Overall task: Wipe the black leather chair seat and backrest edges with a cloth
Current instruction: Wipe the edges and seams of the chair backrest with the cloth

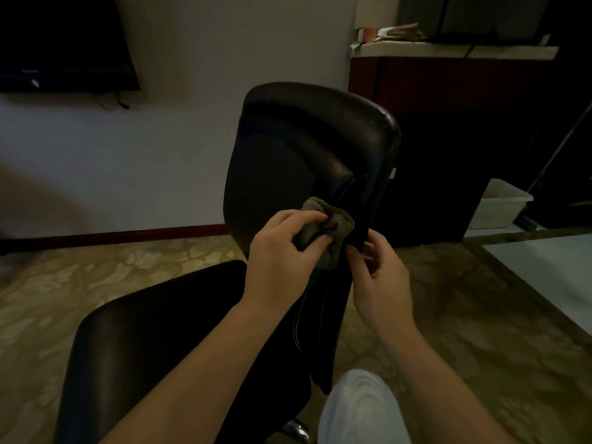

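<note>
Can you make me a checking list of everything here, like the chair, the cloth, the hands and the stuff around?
Surface: patterned floor, dim light.
Job's things: black chair seat and backrest; cloth bunched against the backrest's lower edge.
Clutter: white bin on the floor; papers on a counter.
Hands: left hand grips the cloth; right hand holds the backrest's edge.
Cables: wires hang under the wall screen.
Surroundings: white wall, dark cabinet.
</note>
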